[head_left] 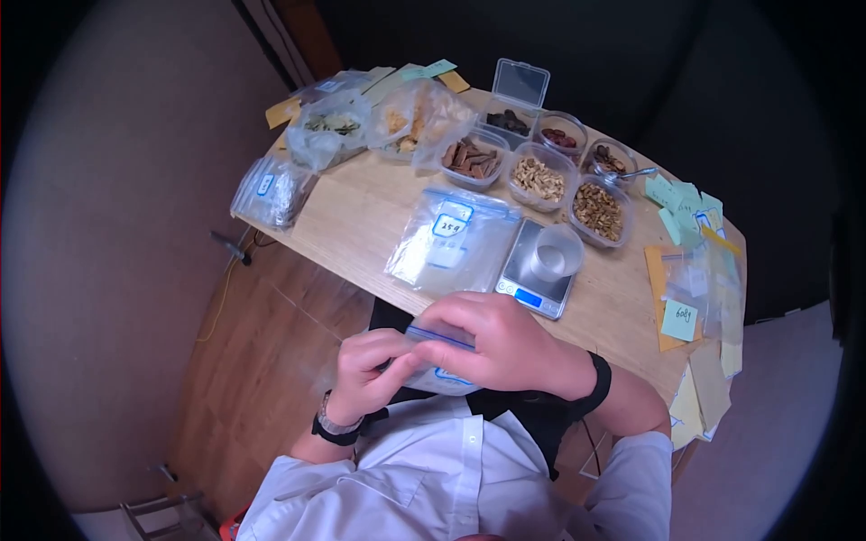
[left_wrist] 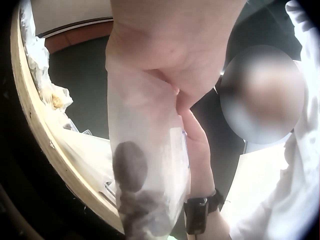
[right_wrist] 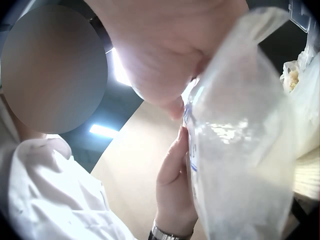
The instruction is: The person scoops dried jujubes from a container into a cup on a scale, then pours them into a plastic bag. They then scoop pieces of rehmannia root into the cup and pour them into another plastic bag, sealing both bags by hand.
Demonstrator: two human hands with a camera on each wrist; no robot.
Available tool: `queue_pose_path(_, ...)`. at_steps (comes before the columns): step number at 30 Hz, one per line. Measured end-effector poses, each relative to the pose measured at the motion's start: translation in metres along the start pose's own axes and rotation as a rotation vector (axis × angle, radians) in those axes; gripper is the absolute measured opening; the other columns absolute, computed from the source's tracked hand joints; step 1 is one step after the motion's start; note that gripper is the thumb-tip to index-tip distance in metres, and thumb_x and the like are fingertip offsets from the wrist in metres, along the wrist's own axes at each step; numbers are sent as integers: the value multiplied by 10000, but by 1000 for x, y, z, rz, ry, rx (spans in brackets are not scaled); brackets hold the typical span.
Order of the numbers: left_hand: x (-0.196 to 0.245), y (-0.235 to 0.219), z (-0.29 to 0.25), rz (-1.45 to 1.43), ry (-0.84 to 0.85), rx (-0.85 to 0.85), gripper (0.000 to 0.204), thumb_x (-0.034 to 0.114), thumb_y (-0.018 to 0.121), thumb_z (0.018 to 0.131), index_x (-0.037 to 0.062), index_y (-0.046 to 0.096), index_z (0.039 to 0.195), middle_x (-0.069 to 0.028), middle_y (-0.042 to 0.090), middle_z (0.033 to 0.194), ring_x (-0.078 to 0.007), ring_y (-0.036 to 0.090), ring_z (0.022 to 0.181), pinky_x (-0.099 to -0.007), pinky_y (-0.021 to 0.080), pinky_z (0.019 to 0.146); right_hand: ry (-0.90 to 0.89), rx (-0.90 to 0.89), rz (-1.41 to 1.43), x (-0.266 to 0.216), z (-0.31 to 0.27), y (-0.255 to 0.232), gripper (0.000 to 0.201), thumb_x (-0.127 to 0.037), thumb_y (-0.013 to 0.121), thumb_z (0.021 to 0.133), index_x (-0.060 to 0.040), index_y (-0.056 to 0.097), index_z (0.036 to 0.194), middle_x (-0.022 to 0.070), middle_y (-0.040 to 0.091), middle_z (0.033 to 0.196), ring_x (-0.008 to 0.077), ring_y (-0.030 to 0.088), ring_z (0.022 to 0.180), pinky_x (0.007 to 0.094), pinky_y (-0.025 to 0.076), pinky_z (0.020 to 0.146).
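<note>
In front of the person's shirt, both hands hold a clear zip-lock bag [head_left: 442,382] by its top edge, over the lap and near the table's front edge. The left hand [head_left: 372,365] pinches one end of the blue-striped seal, thumb pointing at the other hand. Curled over the opposite end is the right hand [head_left: 492,338], its thumb along the seal. Dark roundish pieces show through the lower part of the bag [left_wrist: 150,165] in the left wrist view. The bag [right_wrist: 240,135] hangs beside both hands in the right wrist view, with blue marks along its edge.
A digital scale [head_left: 557,302] bearing a clear round cup [head_left: 557,252] stands beside flat zip bags [head_left: 451,239] labelled 25g. Behind are tubs of dried pieces [head_left: 539,178] and plastic bags [head_left: 410,117]. Stacked bags [head_left: 269,194] lie left; notes [head_left: 679,319] and envelopes lie right.
</note>
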State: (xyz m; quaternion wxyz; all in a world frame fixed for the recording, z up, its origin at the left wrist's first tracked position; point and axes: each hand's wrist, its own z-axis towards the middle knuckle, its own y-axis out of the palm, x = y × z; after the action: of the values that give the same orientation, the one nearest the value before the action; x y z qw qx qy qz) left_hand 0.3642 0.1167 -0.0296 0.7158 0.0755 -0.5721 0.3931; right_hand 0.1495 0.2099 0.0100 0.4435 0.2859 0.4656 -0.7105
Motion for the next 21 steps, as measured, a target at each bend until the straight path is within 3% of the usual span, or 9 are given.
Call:
queue_pose_path(2, 0, -4, -3, 9, -29, -8, 78, 54, 755, 910, -3, 781, 957, -112, 728, 792, -241, 701, 694, -338, 518, 616, 67, -42, 11, 0, 0, -5, 98, -133, 702, 924, -36, 699, 940, 124, 694, 822, 333, 698, 753, 426, 543, 657)
queue_pose_path(6, -7, -7, -1, -10, 94, -79, 126, 95, 770, 894, -5, 763, 970, -119, 734, 836, -248, 714, 720, -333, 527, 635, 11, -84, -1, 2, -2, -3, 93, -125, 684, 927, -33, 688, 925, 132, 696, 838, 343, 699, 775, 430, 546, 677)
queue_pose_path(9, -2, -12, 2, -53, 82, -91, 141, 115, 757, 898, -11, 732, 957, -118, 738, 863, -262, 721, 736, -331, 533, 647, -47, -109, 40, 1, -5, 3, 97, -128, 678, 930, -31, 682, 921, 134, 694, 841, 353, 695, 781, 440, 547, 687)
queue_pose_path(13, 10, -21, 12, 62, 145, -154, 129, 112, 713, 934, -8, 693, 894, -116, 700, 792, -274, 680, 670, -351, 508, 603, -111, -125, 39, -2, -9, 7, 83, -99, 688, 940, -19, 702, 960, 136, 701, 859, 337, 700, 785, 424, 553, 692)
queue_pose_path(17, 19, -30, 22, 36, 212, -361, 147, 96, 714, 927, -3, 683, 822, -115, 637, 718, -286, 612, 597, -376, 440, 534, -179, -120, 52, -8, -12, 6, 77, -82, 686, 947, -16, 703, 981, 132, 697, 865, 325, 700, 782, 413, 552, 689)
queue_pose_path(21, 22, -23, 18, 16, 268, -267, 178, 108, 709, 927, 8, 676, 783, -109, 634, 695, -275, 600, 566, -380, 423, 515, -199, -150, 17, -11, -13, 4, 66, -79, 688, 939, -23, 691, 973, 126, 679, 851, 328, 688, 767, 422, 546, 679)
